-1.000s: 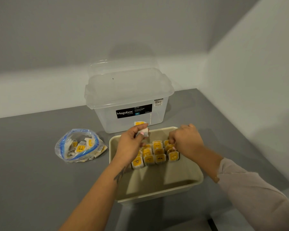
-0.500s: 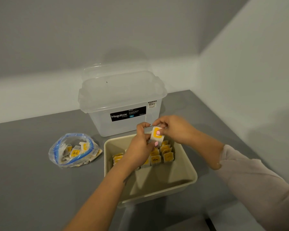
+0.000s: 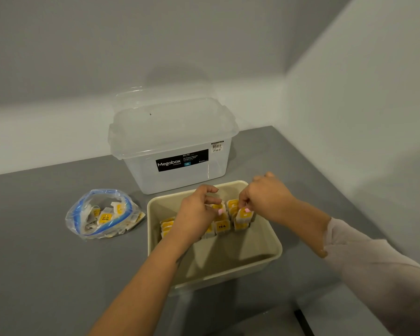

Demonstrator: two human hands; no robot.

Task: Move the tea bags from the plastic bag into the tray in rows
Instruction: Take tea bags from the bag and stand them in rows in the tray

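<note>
Grey counter: right hand (image 3: 264, 197) pinches upright tea bag (image 3: 245, 214); left hand (image 3: 197, 214) loosely curled.

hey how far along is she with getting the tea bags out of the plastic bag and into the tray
Partly done. Several rows of tea bags already stand at the far end of the tray. The right hand pinches a tea bag at the right-hand row; the left hand is over the middle rows. Left to do: the plastic bag holds more bags, and the tray's near half is bare.
</note>
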